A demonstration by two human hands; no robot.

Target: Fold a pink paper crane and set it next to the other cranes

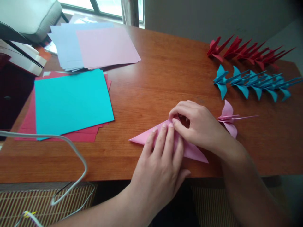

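A folded sheet of pink origami paper [139,137] lies on the wooden table near its front edge, with pointed corners showing at left and lower right. My left hand [161,160] rests flat on it, fingers stretched out across the middle. At the paper's upper edge, thumb and forefinger of my right hand [194,123] pinch a corner. Part of the paper is hidden beneath my hands. Just beyond my right wrist sits a finished pink paper crane [228,118].
Red paper cranes [239,50] and blue paper cranes [243,80] stand in rows at the right. To the left lie turquoise paper [73,101] over red sheets [82,136], with pale pink paper [107,47] behind. A white cable [78,153] loops across the front left edge.
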